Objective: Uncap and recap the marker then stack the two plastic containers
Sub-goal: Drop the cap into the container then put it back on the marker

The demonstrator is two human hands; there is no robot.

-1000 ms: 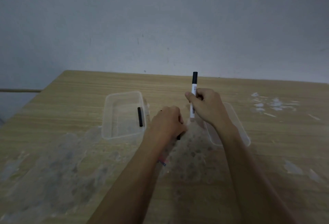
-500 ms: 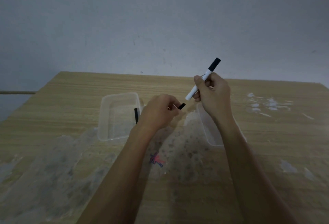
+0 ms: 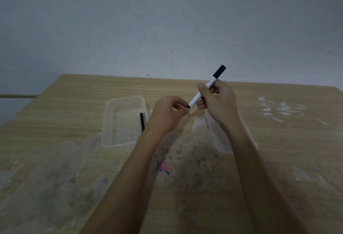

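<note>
The right hand [image 3: 218, 103] is gripping a white marker [image 3: 204, 89] between thumb and fingers, closed around the middle of the barrel. The marker is tilting, its black end pointing up and away to the right, its lower end pointing down toward the left hand [image 3: 167, 115]. The left hand is curled with fingertips pinched together right at the marker's lower end; a small dark piece is showing there, but whether it is the cap or the marker's tip cannot be told.

Both hands are hovering above a wooden table [image 3: 65, 103], between two clear plastic containers. The left container [image 3: 118, 122] is sitting open side up with a black stick-like object [image 3: 142, 122] lying inside, along its right wall. The right container [image 3: 222, 144] is lying mostly hidden behind the right forearm. The two containers are standing apart, not stacked. A red and blue scribble [image 3: 163, 167] is marking the tabletop between the forearms.
</note>
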